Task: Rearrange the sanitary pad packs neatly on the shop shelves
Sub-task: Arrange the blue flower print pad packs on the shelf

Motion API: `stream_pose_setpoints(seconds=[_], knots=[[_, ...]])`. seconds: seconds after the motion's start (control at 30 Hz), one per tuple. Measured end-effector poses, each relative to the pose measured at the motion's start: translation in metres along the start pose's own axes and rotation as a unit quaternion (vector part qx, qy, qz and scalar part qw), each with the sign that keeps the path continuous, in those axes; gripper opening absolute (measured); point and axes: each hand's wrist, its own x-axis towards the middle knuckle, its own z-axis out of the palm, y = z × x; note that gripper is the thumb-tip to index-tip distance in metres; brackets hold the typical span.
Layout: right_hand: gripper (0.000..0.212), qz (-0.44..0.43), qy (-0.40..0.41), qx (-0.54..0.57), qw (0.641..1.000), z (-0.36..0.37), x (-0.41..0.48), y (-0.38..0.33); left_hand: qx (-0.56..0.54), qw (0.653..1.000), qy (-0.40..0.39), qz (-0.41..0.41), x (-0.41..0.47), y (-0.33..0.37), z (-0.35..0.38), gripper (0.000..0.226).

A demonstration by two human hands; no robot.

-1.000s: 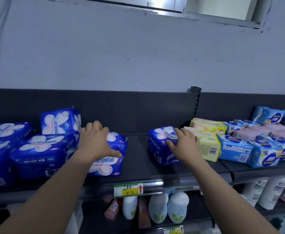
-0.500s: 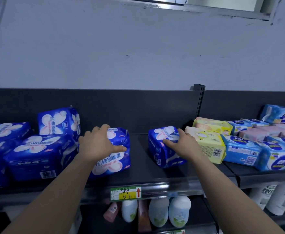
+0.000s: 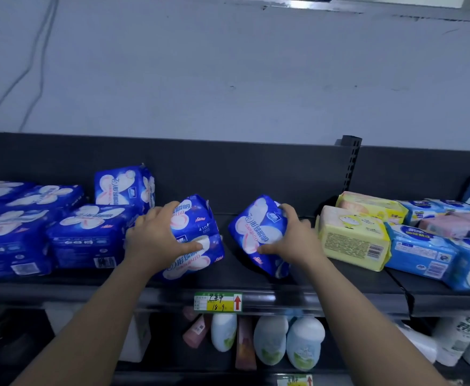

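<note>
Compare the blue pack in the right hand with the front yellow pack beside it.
The glossy dark blue plastic pack bears white petal shapes; the pale yellow plastic pack shows a barcode. The blue pack is tilted in the right hand's grip; the yellow one lies flat, ungripped. Both are soft, sealed packs.

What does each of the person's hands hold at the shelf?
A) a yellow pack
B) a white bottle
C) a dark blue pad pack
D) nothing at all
C: the left hand grips the left dark blue pack, and the right hand grips the right dark blue pack.
</note>
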Motion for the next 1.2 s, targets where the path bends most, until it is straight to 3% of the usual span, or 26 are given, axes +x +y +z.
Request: stream_pose_setpoints(seconds=[0.07, 0.17, 0.43, 0.8, 1.2], knots=[[0.09, -0.027, 0.048, 0.001, 0.998, 0.001, -0.001, -0.002, -0.039, 0.998, 0.034, -0.02, -0.007, -0.008, -0.004, 0.102], [0.073, -0.069, 0.052, -0.005, 0.996, 0.0, -0.002, -0.011, -0.113, 0.989, 0.096, -0.025, -0.018, -0.02, -0.012, 0.106], [0.066, -0.168, 0.052, 0.105, 0.979, 0.01, -0.027, -0.079, -0.189, 0.959, 0.185, -0.1, -0.055, -0.069, -0.07, 0.112], [0.066, -0.296, -0.06, 0.161, 0.94, 0.063, -0.143, -0.21, -0.127, 0.919, 0.289, -0.238, -0.209, -0.161, -0.18, 0.104], [0.066, -0.465, -0.24, 0.222, 0.823, 0.121, -0.425, -0.358, 0.018, 0.816, 0.391, -0.426, -0.526, -0.232, -0.324, 0.105]])
